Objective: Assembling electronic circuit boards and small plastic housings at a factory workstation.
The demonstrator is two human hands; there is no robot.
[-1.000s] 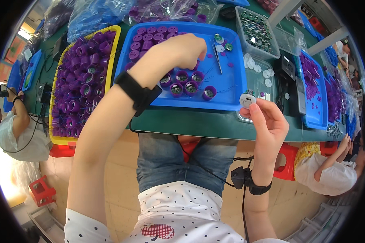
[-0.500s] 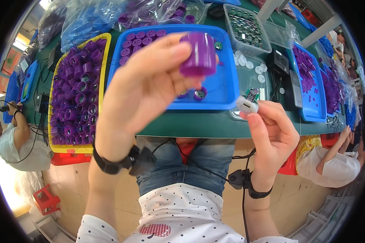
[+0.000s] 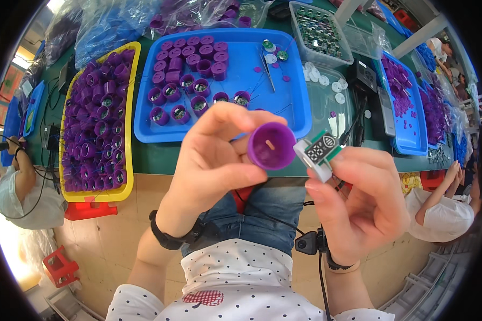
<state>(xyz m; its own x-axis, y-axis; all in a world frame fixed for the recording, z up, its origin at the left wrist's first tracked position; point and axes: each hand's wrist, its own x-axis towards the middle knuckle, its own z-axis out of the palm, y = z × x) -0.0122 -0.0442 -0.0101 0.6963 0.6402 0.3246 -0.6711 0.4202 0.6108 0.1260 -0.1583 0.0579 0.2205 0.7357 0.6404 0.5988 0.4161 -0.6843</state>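
My left hand [image 3: 211, 147] grips a purple plastic cup [image 3: 258, 152] by its side, fingers and thumb around it. Its open mouth faces me, and a small slot shows in the bottom. Close beside it, my right hand [image 3: 359, 192] pinches a small green circuit board [image 3: 321, 148] fixed to a white disc [image 3: 311, 160]. The board's edge is just right of the cup's rim, apart from it or barely touching; I cannot tell which. Behind my hands, a blue tray [image 3: 284, 123] holds rows of purple cups [image 3: 190, 53], some with boards inside.
A yellow-rimmed basket [image 3: 128, 187] full of purple cups stands left. Tweezers [image 3: 268, 72] lie in the blue tray. Right of it are white discs [image 3: 323, 80] on a clear lid, a bin of circuit boards [image 3: 318, 32] and a black device [image 3: 363, 76]. Co-workers sit on both sides.
My left hand has lowered the cup and turned its mouth toward me. My right hand has turned the board and disc, bringing them up beside the cup.
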